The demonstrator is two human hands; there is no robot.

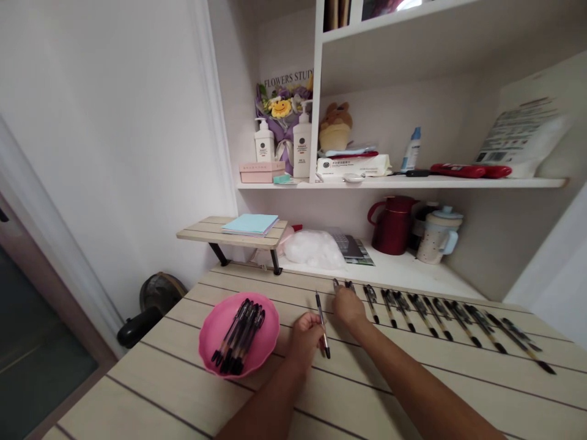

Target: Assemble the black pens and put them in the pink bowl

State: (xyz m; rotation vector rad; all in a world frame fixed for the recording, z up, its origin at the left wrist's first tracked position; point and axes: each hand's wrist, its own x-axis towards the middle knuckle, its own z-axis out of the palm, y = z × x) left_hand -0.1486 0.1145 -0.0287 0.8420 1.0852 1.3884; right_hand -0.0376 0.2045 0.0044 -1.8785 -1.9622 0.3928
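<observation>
Pen [336,283] half beneath right hand [349,307]

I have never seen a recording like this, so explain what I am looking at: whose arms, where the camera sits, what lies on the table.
No machine here: a person works with two bare hands, and the one picture comes from a camera worn on their head, looking forward and down. The left hand grips a black pen. The right hand reaches the left end of a row of pens laid side by side on the wooden table; whether it grips one is unclear. A pink bowl at the left holds a bundle of pens. Behind stands a red jug.
</observation>
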